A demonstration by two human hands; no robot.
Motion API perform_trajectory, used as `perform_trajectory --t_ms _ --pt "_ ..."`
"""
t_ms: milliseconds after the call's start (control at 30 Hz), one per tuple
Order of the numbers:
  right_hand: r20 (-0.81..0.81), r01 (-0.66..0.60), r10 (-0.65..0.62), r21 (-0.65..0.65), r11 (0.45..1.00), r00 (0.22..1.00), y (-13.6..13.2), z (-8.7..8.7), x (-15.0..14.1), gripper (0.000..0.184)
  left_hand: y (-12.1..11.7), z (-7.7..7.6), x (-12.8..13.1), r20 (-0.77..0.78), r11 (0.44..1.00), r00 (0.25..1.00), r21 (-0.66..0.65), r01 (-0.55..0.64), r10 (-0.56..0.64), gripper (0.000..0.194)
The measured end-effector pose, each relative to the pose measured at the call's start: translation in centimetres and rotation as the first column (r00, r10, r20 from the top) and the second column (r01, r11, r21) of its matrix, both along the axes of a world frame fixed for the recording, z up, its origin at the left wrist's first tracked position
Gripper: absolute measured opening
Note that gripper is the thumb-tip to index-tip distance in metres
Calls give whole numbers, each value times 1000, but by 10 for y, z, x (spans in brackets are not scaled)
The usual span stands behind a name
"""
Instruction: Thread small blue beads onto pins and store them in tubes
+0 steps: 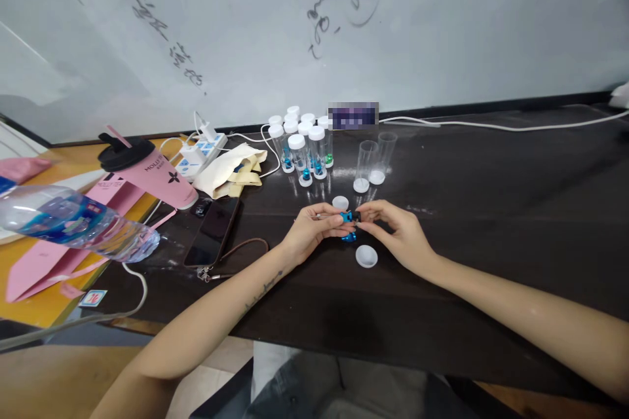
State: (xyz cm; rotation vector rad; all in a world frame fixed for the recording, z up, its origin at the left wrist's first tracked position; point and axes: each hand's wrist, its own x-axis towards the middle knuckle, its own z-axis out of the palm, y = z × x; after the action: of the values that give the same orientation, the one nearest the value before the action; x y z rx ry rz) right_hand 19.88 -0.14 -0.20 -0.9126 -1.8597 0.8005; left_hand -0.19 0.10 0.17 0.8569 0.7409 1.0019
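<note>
Between the fingertips of my left hand (317,228) is a small shiny blue piece (346,217). My right hand (396,232) pinches a small black piece (357,217) against its right end; whether the two are joined is too small to tell. A second blue piece (349,237) shows just below my left fingertips, apparently on the table. One white cap (340,202) lies behind my hands and another white cap (366,256) in front of them. Beyond, a clear tube (367,160) and another clear tube (386,152) stand upright without top caps, on white bases.
Several white-capped tubes (301,160) with blue or green pieces inside stand at the back. To the left are a phone (212,232), cloth pouch (223,170), power strip (201,156), tilted pink cup (160,173) and water bottle (73,219). A whiteboard (442,26) rises behind the dark table (491,209).
</note>
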Motion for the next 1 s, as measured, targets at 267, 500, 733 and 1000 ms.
perform_trajectory --t_ms 267,500,733,1000 --pt "-13 -13 13 11 1000 1000 0 0 0 22 1 -1 0 2 1000 1000 -6 2 -2 28" --pt "17 5 -5 7 1000 1000 0 1 1 18 0 -1 -1 1 1000 1000 4 14 -14 29" --pt "6 -1 1 -15 1000 1000 -1 1 1 18 0 -1 0 11 1000 1000 1 13 -13 29" --pt "-12 -7 7 -27 1000 1000 0 1 0 19 0 -1 0 10 1000 1000 3 17 -17 28"
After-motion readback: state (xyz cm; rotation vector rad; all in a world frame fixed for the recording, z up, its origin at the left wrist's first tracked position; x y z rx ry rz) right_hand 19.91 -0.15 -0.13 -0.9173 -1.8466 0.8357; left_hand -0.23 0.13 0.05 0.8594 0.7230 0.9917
